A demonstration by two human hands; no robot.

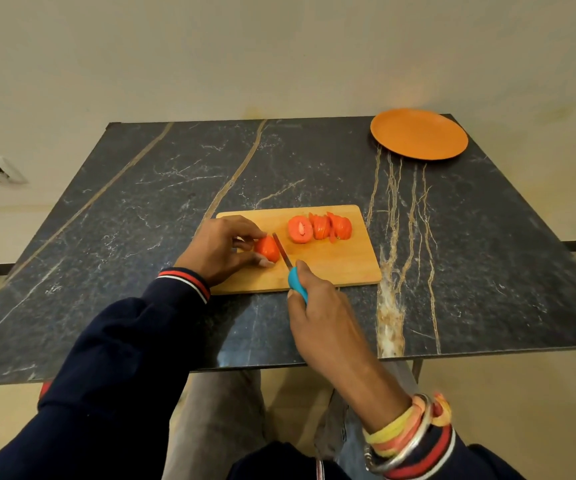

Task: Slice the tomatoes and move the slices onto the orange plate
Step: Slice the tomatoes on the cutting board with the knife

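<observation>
Two hands work on a cutting board [331, 268]: left hand [222, 247] pinches a tomato [266, 248]; right hand [317, 306] grips a blue-handled knife [291, 270] against it.

I see wooden rectangular cutting board [331, 268] near my table edge, red tomato slices [319, 227] on it; round orange plate [419, 134] far right.

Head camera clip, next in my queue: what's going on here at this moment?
A person is slicing tomatoes on a wooden cutting board at a dark marble table. The left hand steadies a tomato piece while the right hand holds a blue-handled knife, its blade against the piece's right side. A row of cut slices lies further back on the board. The orange plate sits at the far right corner with nothing on it, so no slices have been moved yet.
</observation>
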